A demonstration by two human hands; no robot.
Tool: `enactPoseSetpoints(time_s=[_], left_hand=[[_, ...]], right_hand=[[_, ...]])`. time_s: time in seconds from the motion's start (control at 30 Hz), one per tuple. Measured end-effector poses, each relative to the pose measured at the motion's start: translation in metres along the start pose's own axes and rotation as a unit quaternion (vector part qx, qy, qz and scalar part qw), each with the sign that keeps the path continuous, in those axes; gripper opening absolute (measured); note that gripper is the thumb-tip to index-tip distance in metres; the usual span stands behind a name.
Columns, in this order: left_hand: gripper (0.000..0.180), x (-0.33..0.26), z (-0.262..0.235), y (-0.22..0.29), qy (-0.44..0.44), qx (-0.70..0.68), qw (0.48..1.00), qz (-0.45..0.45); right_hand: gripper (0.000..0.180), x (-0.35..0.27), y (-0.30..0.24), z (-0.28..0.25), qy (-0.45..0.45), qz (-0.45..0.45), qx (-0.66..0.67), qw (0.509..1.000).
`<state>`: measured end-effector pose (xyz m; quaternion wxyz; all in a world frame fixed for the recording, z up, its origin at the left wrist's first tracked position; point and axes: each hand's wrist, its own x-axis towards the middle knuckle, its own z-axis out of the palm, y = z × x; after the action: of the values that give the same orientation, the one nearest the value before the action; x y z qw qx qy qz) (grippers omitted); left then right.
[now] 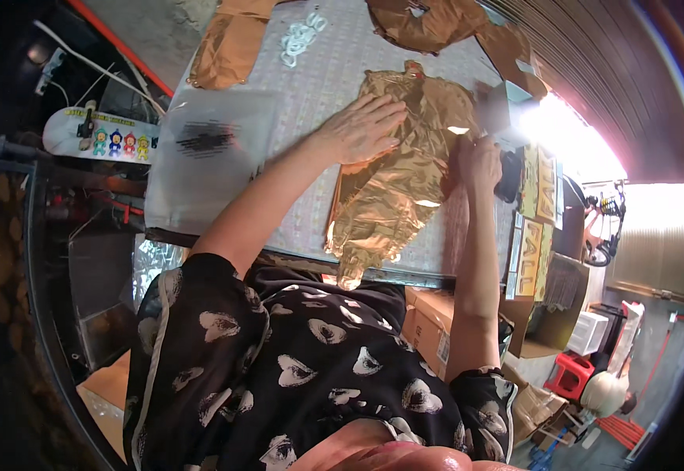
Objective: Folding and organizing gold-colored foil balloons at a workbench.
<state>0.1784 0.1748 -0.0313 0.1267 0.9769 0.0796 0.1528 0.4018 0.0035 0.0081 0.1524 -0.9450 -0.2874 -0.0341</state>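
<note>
A flat gold foil balloon [409,177] lies lengthwise on the table [299,204], its narrow near end hanging over the front edge. My left hand [362,129] rests palm down on its upper left side, fingers stretched out. At the balloon's right edge, my right hand [479,162] has curled fingers; whatever is in them is hidden. Just beyond that hand stands a pale grey box-like object [505,114], partly washed out by glare. A dark rounded item [508,177] sits to the right of my right wrist.
More copper-coloured foil pieces lie at the far left [232,47] and far right [428,23]. Between them is a coiled white cord [301,39]. A clear plastic bag [201,192] covers the table's left side. Yellow printed cartons [537,251] stand along the right edge.
</note>
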Motion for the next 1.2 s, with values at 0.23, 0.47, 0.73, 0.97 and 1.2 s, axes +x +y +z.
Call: enactPoseSetpoints(time_s=[0.23,0.47,0.73,0.97,1.2], left_hand=[[0.064,-0.001,-0.001,0.001,0.002,0.021,1.0,-0.004],[0.065,0.0,-0.004,0.003,-0.009,0.012,1.0,-0.011],[0.06,0.001,-0.006,0.004,-0.016,0.009,1.0,-0.003],[0.06,0.002,-0.007,0.003,-0.018,0.03,0.999,-0.006],[0.063,0.001,-0.005,0.003,-0.008,0.034,0.999,-0.004]], right_hand=[[0.048,0.003,0.004,0.0,-0.005,-0.004,0.056,0.998],[0.045,0.0,0.011,0.017,0.049,-0.007,0.064,0.997],[0.05,0.0,0.012,0.031,0.093,-0.022,0.045,0.994],[0.051,0.0,0.01,0.033,0.119,-0.034,0.044,0.991],[0.035,0.001,0.013,0.037,0.13,-0.047,0.013,0.99]])
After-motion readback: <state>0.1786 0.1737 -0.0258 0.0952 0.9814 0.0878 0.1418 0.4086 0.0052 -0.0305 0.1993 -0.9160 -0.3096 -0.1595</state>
